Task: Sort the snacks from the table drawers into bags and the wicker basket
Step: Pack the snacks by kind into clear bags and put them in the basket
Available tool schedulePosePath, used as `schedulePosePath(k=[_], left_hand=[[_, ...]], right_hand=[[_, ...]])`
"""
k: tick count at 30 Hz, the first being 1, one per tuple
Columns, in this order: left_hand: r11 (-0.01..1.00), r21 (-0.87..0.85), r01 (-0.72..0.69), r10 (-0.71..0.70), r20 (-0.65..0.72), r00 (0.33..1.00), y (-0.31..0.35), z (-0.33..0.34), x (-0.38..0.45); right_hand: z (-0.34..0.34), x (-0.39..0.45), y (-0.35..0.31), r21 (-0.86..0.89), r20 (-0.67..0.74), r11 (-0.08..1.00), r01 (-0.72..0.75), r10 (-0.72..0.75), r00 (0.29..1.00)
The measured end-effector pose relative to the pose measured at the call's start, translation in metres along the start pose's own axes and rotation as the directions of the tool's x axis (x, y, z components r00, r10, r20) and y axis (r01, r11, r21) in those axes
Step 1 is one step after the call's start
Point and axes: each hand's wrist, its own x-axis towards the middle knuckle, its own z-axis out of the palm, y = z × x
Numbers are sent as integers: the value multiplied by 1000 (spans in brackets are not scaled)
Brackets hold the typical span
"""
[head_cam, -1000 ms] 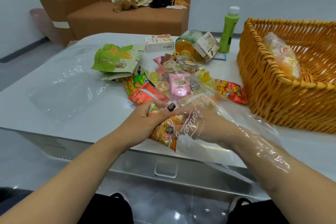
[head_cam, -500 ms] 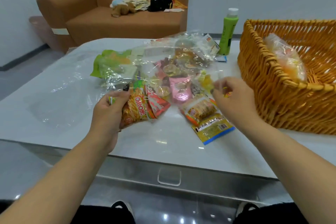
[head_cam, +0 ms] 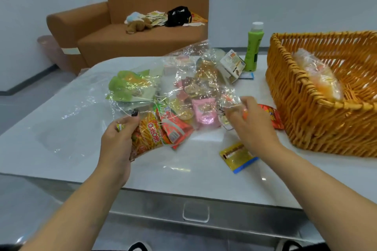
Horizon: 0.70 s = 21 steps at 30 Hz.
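Hands are now spreading apart: left hand (head_cam: 120,134) is gripping the bagged snack packets (head_cam: 155,130), right hand (head_cam: 247,120) is pinching the clear bag (head_cam: 183,71) mouth, opening it for more snacks beside wicker basket (head_cam: 318,128).

- The wicker basket (head_cam: 318,120) runs off the right edge, so its far side is unseen.
- The clear bag (head_cam: 183,79) blurs the snacks behind it; their labels cannot be read.
- The right hand (head_cam: 253,126) covers part of the yellow packet (head_cam: 237,157).
- The fingertips of the left hand (head_cam: 120,138) are hidden behind the orange packet (head_cam: 149,136).
- The sofa items are too small to identify.
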Motion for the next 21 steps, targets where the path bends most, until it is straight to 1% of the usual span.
schedulePosePath(k=[1,2,4,6,9,10,12,14,16,17,19,21], left_hand=[[1000,9,-5,5,3,1000,0,-2,2],[1000,17,-9,8,5,1000,1,-3,3],[999,35,-13,12,3,1000,2,-5,5],[998,54,-14,14,2,1000,2,-8,8],[996,86,-7,5,21,1000,1,-10,10],[995,95,2,-5,36,999,0,-9,10],[992,120,30,-40,78,996,-2,-8,9],[987,150,53,-73,129,989,-6,-5,6],[981,180,71,-104,184,977,-10,0,2],[978,194,76,-118,216,969,-12,3,-1],[975,212,70,-130,279,951,-16,9,-7],[975,218,44,-118,337,934,-17,13,-12]], right_hand=[[-7,4,-6,160,-45,983,-86,94,995],[-14,9,-11,281,-59,949,-142,165,985],[-25,13,-18,459,3,859,-225,252,968],[-34,14,-23,612,87,740,-277,285,954],[-44,13,-28,802,149,530,-277,272,951],[-46,12,-27,830,164,484,-279,266,950],[-48,9,-24,843,232,431,-321,247,941],[-47,4,-23,831,333,392,-394,216,918],[-43,-1,-22,791,457,375,-483,163,875],[-40,-3,-21,756,514,398,-519,130,848],[-34,-9,-24,676,596,487,-553,81,799],[-30,-13,-23,649,640,511,-564,35,768]])
